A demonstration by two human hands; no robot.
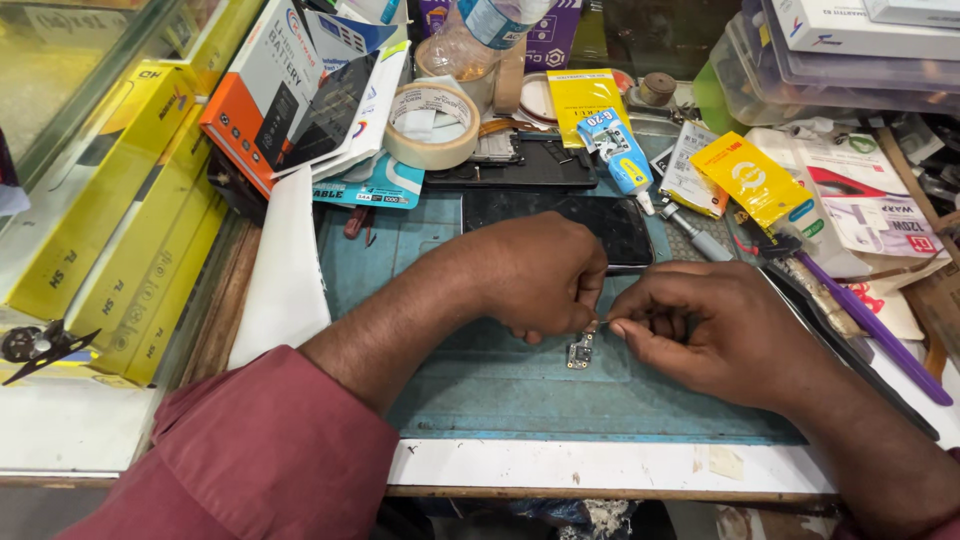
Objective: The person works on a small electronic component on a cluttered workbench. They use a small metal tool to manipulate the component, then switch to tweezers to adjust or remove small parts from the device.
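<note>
My maroon sleeve (270,450) lies nearest; over the blue work mat (500,390), left hand (535,275) and right hand (700,325) both pinch a small circuit board (580,350), below the black phone (560,225).

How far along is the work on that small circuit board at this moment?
Looks done: the small circuit board is out, apart from the dark phone lying on the blue mat. In hand: the left hand pinches the board while the right hand holds something thin at its top edge. Left: the board is not fitted in anything.
</note>
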